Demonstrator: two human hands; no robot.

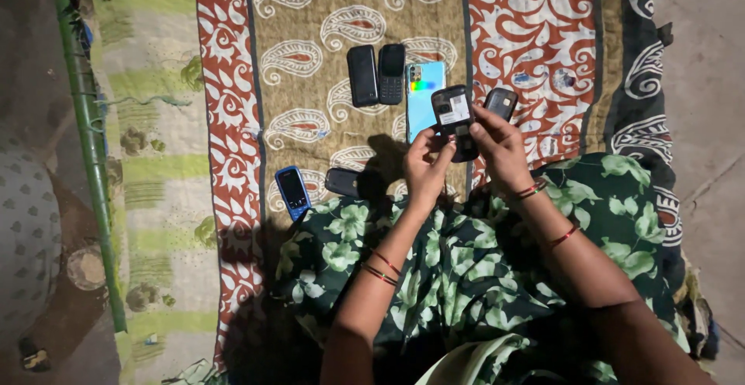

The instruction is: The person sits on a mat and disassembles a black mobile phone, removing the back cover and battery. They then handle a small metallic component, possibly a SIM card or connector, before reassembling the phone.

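Centre frame: both hands grip one opened black phone above the patterned cloth.
Left hand fingers pinch its lower edge, right hand clasps the side, steadying the exposed back; spare phones lie apart, upper centre.

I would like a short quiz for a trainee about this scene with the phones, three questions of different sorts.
1. True or false: both hands hold one phone.
2. Which phone lies farthest left on the cloth? A) blue phone B) light-blue smartphone
3. What pattern covers the green fabric?

Key:
1. True: left hand and right hand hold the open-backed phone.
2. A, the blue phone; the smartphone lies nearer the hands.
3. White flowers on the green fabric.
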